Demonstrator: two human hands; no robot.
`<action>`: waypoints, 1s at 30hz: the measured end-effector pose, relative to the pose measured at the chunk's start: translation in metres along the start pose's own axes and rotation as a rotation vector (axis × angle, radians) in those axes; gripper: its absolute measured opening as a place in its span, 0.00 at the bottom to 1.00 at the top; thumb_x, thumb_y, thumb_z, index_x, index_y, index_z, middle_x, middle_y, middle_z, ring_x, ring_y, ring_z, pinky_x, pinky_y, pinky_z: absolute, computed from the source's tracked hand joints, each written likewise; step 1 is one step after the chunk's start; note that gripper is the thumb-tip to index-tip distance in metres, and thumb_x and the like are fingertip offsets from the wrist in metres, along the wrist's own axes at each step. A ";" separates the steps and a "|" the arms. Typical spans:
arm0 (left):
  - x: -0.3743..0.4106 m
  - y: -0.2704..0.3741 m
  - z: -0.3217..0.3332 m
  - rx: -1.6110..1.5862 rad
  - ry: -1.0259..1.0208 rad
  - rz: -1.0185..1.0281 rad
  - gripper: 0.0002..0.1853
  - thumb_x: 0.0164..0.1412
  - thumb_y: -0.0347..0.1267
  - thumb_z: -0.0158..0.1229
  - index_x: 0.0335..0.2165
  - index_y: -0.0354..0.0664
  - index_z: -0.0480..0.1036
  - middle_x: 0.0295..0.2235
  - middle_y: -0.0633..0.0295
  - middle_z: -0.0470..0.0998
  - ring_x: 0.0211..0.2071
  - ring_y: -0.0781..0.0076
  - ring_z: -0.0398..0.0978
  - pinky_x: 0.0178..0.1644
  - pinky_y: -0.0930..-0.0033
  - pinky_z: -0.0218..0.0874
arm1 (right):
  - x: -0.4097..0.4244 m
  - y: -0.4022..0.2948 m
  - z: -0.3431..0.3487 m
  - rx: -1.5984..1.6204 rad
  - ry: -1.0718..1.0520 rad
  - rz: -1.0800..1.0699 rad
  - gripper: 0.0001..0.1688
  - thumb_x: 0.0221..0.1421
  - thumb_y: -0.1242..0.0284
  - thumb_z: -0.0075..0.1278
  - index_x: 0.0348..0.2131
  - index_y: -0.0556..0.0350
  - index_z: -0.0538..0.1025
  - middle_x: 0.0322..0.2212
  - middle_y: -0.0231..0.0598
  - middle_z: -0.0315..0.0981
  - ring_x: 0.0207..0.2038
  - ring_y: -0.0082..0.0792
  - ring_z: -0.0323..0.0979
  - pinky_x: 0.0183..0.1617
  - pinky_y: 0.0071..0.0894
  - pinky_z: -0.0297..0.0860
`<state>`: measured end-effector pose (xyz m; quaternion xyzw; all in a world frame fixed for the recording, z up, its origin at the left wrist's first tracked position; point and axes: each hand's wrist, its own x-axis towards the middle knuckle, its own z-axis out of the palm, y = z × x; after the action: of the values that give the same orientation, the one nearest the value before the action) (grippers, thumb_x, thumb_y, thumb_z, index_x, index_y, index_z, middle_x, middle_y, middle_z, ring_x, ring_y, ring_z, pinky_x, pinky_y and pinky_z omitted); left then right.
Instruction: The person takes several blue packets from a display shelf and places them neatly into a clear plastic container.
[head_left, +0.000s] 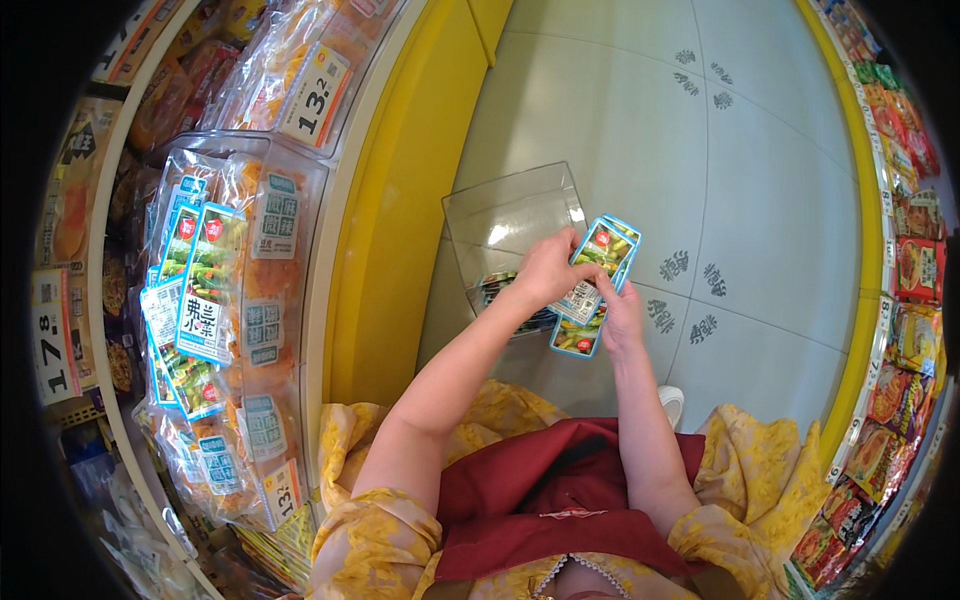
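Note:
My left hand (546, 271) and my right hand (624, 313) together grip a small fanned stack of flat, blue-edged packets (600, 251) printed with green vegetables. My left thumb presses on the upper packet, while my right fingers hold the stack's right side. Below my left forearm is a clear plastic bin (517, 199), apparently on the floor, with similar packets (499, 285) partly hidden inside. More blue-edged packets (210, 285) lie in a loose pile on bagged orange snacks (274, 270) in a clear shelf bin at my left.
A yellow shelf base (397, 202) runs along the left of the grey tiled floor (600, 97). Price tags (315, 94) hang on the shelf bins. Across the aisle, another shelf carries bagged noodles (915, 337). A white shoe (670, 405) shows beside my apron (540, 495).

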<state>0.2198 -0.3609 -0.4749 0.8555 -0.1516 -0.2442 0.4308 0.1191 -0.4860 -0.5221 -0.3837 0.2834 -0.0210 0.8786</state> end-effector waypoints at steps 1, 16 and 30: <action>0.002 -0.002 -0.001 -0.055 -0.031 -0.037 0.20 0.49 0.39 0.66 0.34 0.36 0.71 0.25 0.60 0.76 0.27 0.74 0.72 0.32 0.70 0.65 | -0.001 -0.002 0.001 -0.019 0.004 -0.003 0.13 0.58 0.73 0.52 0.43 0.58 0.72 0.37 0.35 0.76 0.37 0.24 0.74 0.41 0.27 0.71; 0.021 -0.043 -0.044 0.501 0.216 -0.062 0.12 0.52 0.26 0.51 0.38 0.45 0.74 0.29 0.48 0.77 0.34 0.48 0.76 0.36 0.54 0.66 | 0.012 -0.009 -0.030 0.082 0.102 -0.026 0.14 0.58 0.72 0.52 0.44 0.56 0.71 0.38 0.34 0.76 0.39 0.26 0.74 0.44 0.30 0.71; 0.018 -0.092 0.051 0.307 -0.112 0.060 0.20 0.65 0.45 0.39 0.48 0.50 0.69 0.47 0.55 0.73 0.48 0.51 0.70 0.49 0.53 0.63 | 0.015 -0.007 -0.033 0.096 0.124 -0.007 0.14 0.58 0.73 0.52 0.44 0.55 0.72 0.39 0.34 0.76 0.40 0.26 0.74 0.45 0.29 0.71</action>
<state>0.2113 -0.3493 -0.5808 0.8914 -0.2363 -0.2525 0.2930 0.1154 -0.5163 -0.5427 -0.3402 0.3348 -0.0615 0.8766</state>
